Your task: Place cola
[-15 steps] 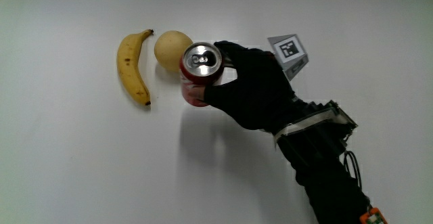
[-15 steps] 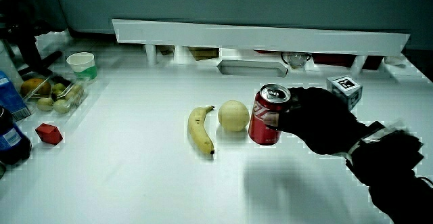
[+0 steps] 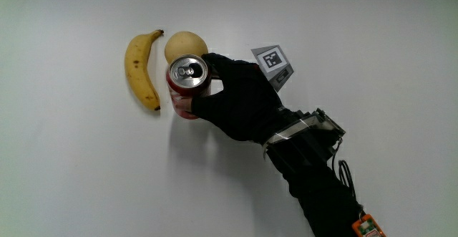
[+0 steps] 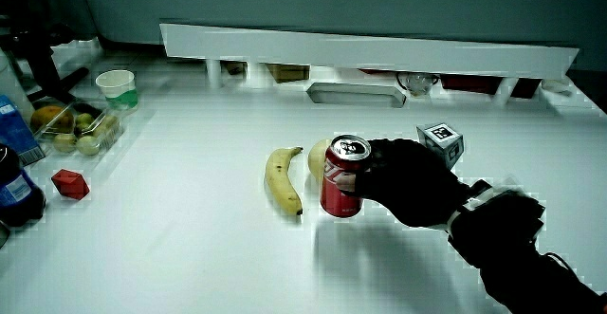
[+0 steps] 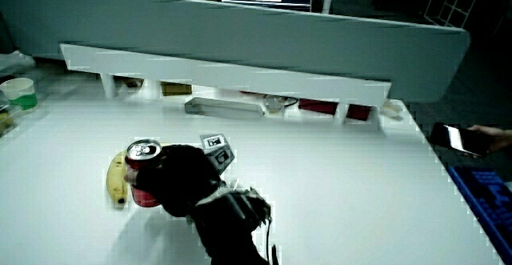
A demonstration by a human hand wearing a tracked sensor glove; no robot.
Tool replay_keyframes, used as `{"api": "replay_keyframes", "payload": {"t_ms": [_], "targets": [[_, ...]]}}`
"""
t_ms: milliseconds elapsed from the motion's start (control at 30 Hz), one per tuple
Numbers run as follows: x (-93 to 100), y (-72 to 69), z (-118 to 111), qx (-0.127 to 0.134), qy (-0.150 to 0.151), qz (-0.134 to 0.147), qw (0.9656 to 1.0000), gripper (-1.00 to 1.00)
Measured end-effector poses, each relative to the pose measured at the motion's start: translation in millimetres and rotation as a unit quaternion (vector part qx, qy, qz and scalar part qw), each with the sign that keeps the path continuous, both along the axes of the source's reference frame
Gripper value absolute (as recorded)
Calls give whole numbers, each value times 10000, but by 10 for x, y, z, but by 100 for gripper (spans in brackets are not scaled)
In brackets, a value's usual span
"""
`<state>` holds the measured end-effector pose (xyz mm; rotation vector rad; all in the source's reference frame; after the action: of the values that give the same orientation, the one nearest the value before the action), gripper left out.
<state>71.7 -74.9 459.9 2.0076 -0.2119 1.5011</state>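
A red cola can [image 3: 186,85] with a silver top stands upright, wrapped by the fingers of the gloved hand [image 3: 232,97]. The can is beside a yellow banana [image 3: 139,69] and just nearer to the person than a pale round fruit [image 3: 185,46]. Both side views show the can [image 4: 341,188] [image 5: 144,182] in the hand [image 4: 403,181] [image 5: 182,181], next to the banana [image 4: 283,179] [image 5: 117,180]. I cannot tell whether the can's base touches the table. The patterned cube [image 3: 273,61] sits on the hand's back.
A low white partition [image 4: 360,48] runs along the table's edge farthest from the person, with a grey tray [image 4: 354,94] near it. A side view shows a white cup [image 4: 117,88], a clear box of fruit [image 4: 71,129], a small red cube [image 4: 69,185] and a dark bottle [image 4: 14,193].
The hand has carried the cola can closer to the banana and a little nearer to the person; it now half covers the round fruit in a side view.
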Motion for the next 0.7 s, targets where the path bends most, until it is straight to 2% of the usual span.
{"api": "replay_keyframes", "payload": {"t_ms": [33, 367, 433, 533, 600, 700], "targets": [[-23, 17, -34, 197, 162, 269, 9993, 0], [-106, 74, 138, -18, 273, 164, 9995, 0], [-119, 88, 161, -125, 285, 103, 9995, 0], [-125, 109, 200, -76, 338, 101, 9993, 0], [-124, 123, 248, -214, 264, 120, 9994, 0], [-126, 133, 269, -243, 252, 127, 9993, 0]]}}
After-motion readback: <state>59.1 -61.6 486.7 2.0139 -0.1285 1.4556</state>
